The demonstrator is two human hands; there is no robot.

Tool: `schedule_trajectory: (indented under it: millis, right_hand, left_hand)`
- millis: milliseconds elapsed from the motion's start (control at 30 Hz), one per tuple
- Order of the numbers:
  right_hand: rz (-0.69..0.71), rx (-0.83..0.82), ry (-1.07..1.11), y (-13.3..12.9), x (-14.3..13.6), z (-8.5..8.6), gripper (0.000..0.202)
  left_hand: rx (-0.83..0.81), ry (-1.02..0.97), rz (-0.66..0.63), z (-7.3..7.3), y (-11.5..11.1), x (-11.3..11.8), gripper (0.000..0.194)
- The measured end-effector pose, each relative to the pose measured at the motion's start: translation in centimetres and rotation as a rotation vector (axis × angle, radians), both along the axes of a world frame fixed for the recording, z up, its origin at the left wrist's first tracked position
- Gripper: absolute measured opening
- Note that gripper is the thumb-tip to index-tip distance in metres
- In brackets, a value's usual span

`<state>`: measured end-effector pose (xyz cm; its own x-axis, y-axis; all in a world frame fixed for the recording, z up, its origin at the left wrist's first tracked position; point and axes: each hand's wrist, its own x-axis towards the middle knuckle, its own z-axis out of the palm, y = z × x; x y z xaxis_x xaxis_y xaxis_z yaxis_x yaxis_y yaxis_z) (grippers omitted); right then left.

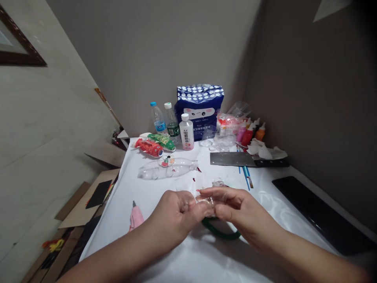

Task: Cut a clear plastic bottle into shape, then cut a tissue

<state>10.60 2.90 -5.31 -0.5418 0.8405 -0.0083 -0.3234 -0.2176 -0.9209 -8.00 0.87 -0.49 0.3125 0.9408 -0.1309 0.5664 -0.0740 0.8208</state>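
My left hand (pixel 179 214) and my right hand (pixel 240 210) meet over the front middle of the white table, both closed on a small piece of clear plastic (pixel 209 201). Fingers cover much of the piece. Under the hands shows a green ring-shaped handle (pixel 222 232), its other parts hidden. Just behind my right hand is a clear round plastic part (pixel 218 182). A clear plastic bottle (pixel 165 168) lies on its side behind my left hand, with small coloured pieces on it. The pink tool (pixel 136 217) with a dark tip is left of my left hand.
A cleaver (pixel 232 158), blue brushes (pixel 246 177) and a black slab (pixel 321 212) lie to the right. Behind stand bottles (pixel 186 133), a blue bag (pixel 200 110) and paint bottles (pixel 247 135). Red (pixel 149 147) and green (pixel 163 141) decorated bottles lie at back left. Cardboard (pixel 85 204) leans left.
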Motion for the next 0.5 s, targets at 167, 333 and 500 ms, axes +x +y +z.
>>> schedule_trajectory:
  millis: [167,333,500]
  right_hand:
    - [-0.006,-0.07,0.043,-0.08,-0.15,0.25,0.03]
    - [0.006,-0.133,0.056,-0.05,-0.18,0.38,0.028]
    - [0.042,-0.118,0.07,0.1,-0.04,0.21,0.031]
  left_hand:
    - [0.005,-0.025,-0.009,-0.44,0.25,-0.08,0.049]
    - [-0.038,-0.071,-0.011,-0.41,0.43,-0.06,0.052]
    - [-0.055,-0.144,-0.049,-0.24,0.63,-0.07,0.053]
